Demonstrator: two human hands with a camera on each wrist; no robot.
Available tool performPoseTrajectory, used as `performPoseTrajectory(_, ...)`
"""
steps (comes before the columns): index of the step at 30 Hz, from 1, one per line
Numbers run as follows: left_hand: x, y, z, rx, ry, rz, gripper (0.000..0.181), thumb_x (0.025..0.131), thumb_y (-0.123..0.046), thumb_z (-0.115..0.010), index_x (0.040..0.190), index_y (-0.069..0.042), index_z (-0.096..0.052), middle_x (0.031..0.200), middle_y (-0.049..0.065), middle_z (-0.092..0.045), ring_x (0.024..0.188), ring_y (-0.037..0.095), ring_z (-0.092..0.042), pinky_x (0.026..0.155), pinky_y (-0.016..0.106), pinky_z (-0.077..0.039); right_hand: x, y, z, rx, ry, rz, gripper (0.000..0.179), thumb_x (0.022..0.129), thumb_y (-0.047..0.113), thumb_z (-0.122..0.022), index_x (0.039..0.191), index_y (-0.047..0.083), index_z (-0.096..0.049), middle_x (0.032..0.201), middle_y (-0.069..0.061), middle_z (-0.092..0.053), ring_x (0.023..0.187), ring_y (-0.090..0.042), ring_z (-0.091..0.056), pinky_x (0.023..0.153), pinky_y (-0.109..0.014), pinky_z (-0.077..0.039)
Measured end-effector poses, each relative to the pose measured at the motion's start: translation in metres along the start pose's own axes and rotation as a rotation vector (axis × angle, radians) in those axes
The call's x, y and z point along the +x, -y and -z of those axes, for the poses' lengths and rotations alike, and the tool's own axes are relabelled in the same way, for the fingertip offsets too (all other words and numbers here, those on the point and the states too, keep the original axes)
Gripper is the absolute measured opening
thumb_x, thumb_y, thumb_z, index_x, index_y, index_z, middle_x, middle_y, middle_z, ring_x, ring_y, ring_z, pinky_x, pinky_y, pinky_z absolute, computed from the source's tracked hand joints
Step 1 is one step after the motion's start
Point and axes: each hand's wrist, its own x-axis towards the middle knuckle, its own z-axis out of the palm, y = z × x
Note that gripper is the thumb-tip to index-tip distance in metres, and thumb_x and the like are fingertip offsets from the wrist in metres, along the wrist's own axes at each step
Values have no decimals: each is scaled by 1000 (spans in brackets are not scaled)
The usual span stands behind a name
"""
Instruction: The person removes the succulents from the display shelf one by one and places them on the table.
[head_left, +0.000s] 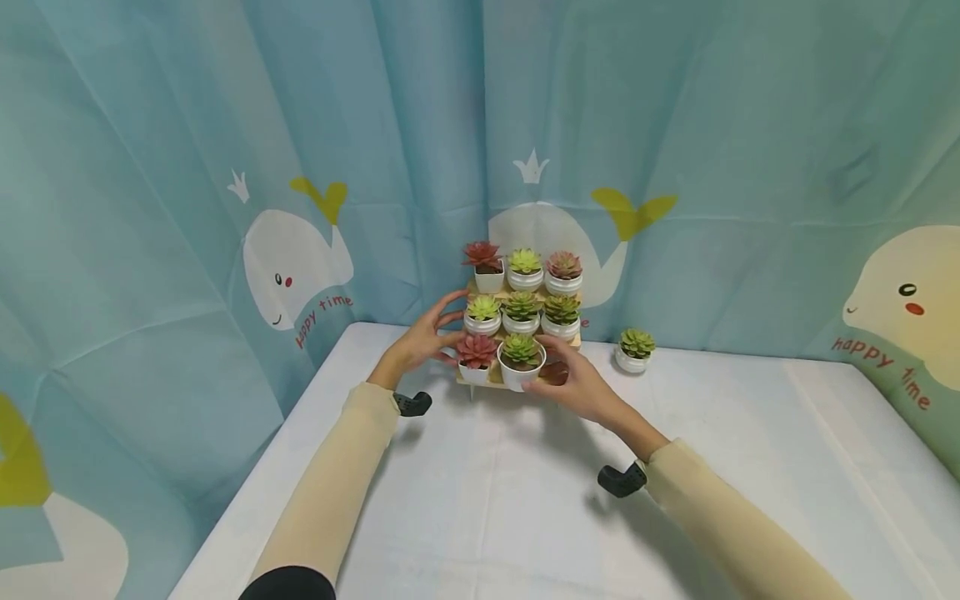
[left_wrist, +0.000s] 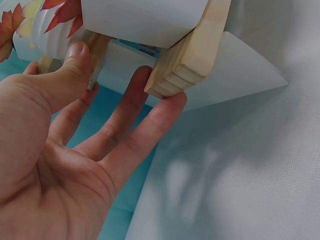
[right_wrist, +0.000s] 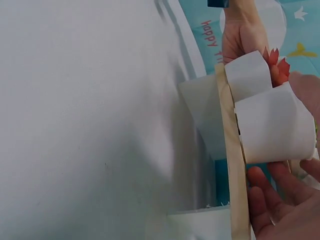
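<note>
In the head view, the right hand (head_left: 577, 385) pinches a potted green succulent (head_left: 521, 375) midway along the bottom tier of a wooden 3-tier stand (head_left: 576, 341). Left wrist: the left hand (left_wrist: 75, 145), fingers spread, touches the stand's end, gripping nothing. Right wrist: bent fingers flank the white pot (right_wrist: 275, 127).

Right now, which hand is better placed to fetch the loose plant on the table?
Likely the right hand: nearer the loose plant, though gripping a white pot. The left hand touches the opposite side of the stand.
</note>
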Motion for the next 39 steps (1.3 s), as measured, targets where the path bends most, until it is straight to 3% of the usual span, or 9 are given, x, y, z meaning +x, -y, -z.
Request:
performPoseTrajectory(10,1,0,1,-4,1,-4,78,103,-2,-60,163,-38,-24,166,15,-27,105,34,-67,73,55,-61,2,4,-3,-23,-28,-51,73,96,30,-77,156,11,-40,117,-14,-66,102,-25,-67,88,-40,-56)
performPoseTrajectory(18,0,0,0,-9,-3,-11,79,103,1,-59,163,-36,-24,166,16,-26,99,32,-68,71,55,-61,1,6,-4,-2,-32,-47,72,97,28,-76,156,7,-40,117,-15,-66,104,-27,-67,88,-42,-56)
performPoseTrajectory(30,0,-1,0,-6,-6,-8,79,103,3,-58,164,-35,-23,166,16,-25,115,45,-62,70,54,-61,1,7,-4,23,-29,-53,71,96,28,-76,154,8,-42,118,-14,-65,103,-27,-67,87,-39,-56)
performPoseTrajectory(39,1,0,1,5,5,-13,78,104,-1,-59,164,-36,-23,166,15,-26,106,39,-66,74,60,-59,0,10,-4,50,-19,-61,72,97,24,-76,156,5,-39,131,-19,-61,108,-32,-66,90,-44,-55)
